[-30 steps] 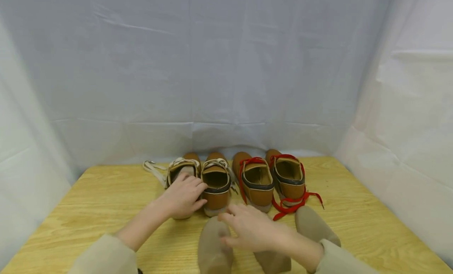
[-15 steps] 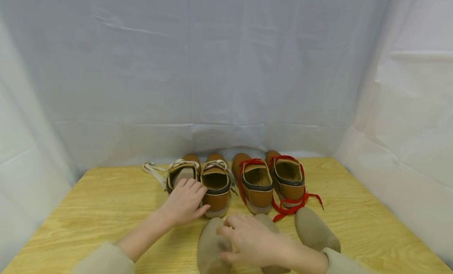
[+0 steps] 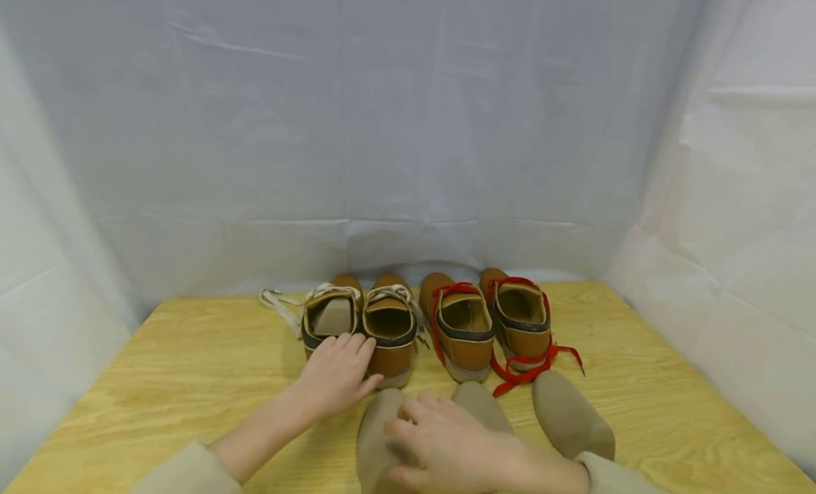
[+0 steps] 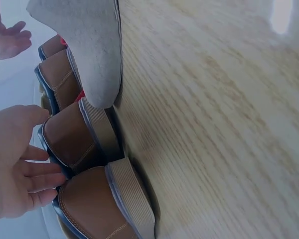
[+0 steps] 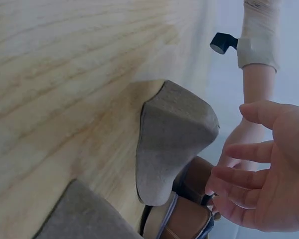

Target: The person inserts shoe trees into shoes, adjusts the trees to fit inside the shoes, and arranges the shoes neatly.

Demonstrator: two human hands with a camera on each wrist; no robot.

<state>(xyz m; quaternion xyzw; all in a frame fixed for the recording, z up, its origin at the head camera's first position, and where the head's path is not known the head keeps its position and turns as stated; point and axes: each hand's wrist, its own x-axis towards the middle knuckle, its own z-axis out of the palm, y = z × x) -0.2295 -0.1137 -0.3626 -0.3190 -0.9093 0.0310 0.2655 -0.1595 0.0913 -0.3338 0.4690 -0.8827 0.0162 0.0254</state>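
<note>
My left hand (image 3: 338, 377) lies at the heels of two brown shoes with white laces. Its relaxed fingertips touch the dark heel collar of the shoe (image 4: 70, 137) in the left wrist view. Inside the leftmost shoe (image 3: 347, 285) sits a beige shoe-shaped insert (image 3: 333, 317); no insert shows in the opening of the second shoe (image 3: 392, 363). My right hand (image 3: 446, 437) hovers, fingers loosely bent, above another beige insert (image 3: 376, 437). That insert (image 5: 177, 129), with its raised end, stands apart from the right fingers in the right wrist view.
Two brown shoes with red laces, one (image 3: 468, 356) beside the other (image 3: 525, 349), stand to the right. Two more inserts, a middle one (image 3: 481, 403) and a right one (image 3: 570, 416), lie in front of them on the wooden table (image 3: 191, 366). White sheeting (image 3: 408, 161) encloses the back and sides.
My left hand has drawn back from the leftmost shoe's opening to the heels, leaving the insert inside more exposed. My right hand has shifted slightly towards me.
</note>
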